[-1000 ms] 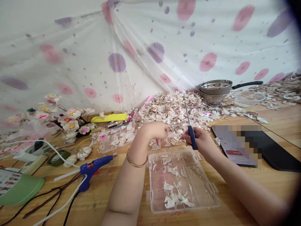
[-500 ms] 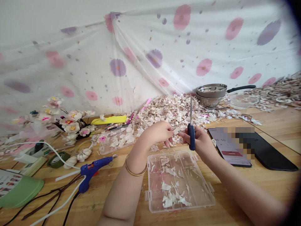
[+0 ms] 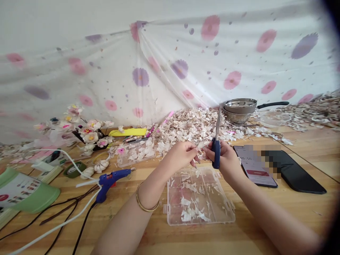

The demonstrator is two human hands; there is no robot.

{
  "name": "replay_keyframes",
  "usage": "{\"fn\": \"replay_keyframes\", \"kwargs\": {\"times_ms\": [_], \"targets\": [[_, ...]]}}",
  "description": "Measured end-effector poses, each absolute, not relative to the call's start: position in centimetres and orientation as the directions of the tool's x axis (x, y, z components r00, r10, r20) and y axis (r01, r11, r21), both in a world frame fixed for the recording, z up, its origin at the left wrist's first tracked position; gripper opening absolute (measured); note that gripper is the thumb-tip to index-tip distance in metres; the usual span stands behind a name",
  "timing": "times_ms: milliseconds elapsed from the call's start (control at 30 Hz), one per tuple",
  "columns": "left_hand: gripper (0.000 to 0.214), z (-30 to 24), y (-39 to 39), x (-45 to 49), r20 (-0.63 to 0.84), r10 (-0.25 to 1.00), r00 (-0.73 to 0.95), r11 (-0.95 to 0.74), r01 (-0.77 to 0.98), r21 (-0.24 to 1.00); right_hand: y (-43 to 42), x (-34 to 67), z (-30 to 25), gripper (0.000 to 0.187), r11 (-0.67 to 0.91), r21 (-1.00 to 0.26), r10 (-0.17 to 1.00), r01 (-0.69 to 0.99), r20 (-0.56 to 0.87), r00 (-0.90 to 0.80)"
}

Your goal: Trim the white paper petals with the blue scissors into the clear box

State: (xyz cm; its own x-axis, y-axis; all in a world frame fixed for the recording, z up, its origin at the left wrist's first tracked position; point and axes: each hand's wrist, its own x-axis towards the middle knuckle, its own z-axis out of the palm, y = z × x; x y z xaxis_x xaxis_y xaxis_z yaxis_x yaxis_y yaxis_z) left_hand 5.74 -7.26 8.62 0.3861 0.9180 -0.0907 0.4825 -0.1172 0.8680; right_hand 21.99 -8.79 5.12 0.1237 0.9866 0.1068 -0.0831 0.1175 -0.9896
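My right hand [image 3: 225,160] is closed round the blue handles of a pair of scissors [image 3: 216,141], blades pointing up. My left hand [image 3: 183,153] pinches a small pale flake, too small to name, right beside the scissors. Both hands hover over the far end of a clear plastic compartment box [image 3: 199,196] that holds white flakes. A gold bangle sits on my left wrist. Behind the hands lies a big heap of pale papery flakes [image 3: 191,125] on the wooden table.
A blue glue gun [image 3: 113,179] with cables lies left of the box. Further left are a green tape roll [image 3: 74,169], artificial flowers [image 3: 85,131], a second clear tray of petals [image 3: 135,153] and a green lid [image 3: 32,194]. Stacked metal pans [image 3: 239,108] and a dark tablet [image 3: 289,170] sit right.
My left hand has moved right to meet the right hand and now pinches a flake by the scissors. The blades turned more upright. The view shifted slightly left.
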Motion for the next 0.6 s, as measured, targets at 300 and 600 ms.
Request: {"fn": "replay_keyframes", "kwargs": {"times_ms": [300,600], "targets": [[0.018,6.5,-14.2,3.4,0.073,0.98,0.187,-0.096,0.116,0.989,-11.6,20.7,6.8,0.038,0.116,-0.993,0.992,0.022,0.115,-0.05],[0.027,3.5,-18.6,2.7,0.114,0.961,0.251,-0.196,0.33,0.923,-16.0,19.3,4.5,0.024,0.208,-0.968,0.977,0.139,0.212,0.012]]}}
